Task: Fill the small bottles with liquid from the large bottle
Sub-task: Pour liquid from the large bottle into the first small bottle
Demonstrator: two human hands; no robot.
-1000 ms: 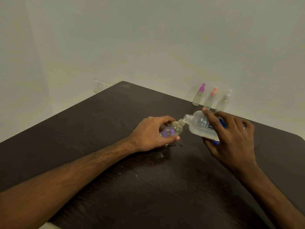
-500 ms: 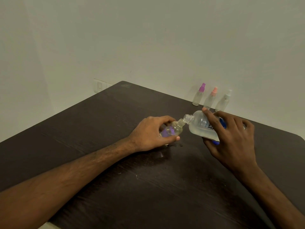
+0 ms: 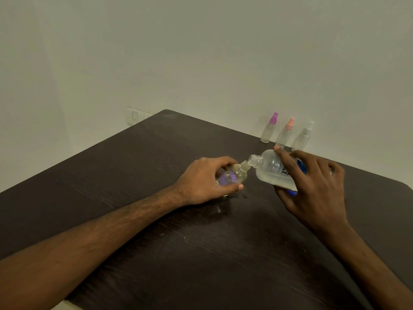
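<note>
Head view: no shift from a second ago. My left fingers (image 3: 223,161) stay clamped round the small bottle (image 3: 233,175), my right fingers (image 3: 285,161) round the tilted large bottle (image 3: 269,170), mouth to mouth between them. Judgement: pouring continues; three capped bottles (image 3: 285,135) wait beyond.

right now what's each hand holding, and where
Left hand: small clear bottle, round its body. Right hand: large clear labelled bottle, round its middle.
</note>
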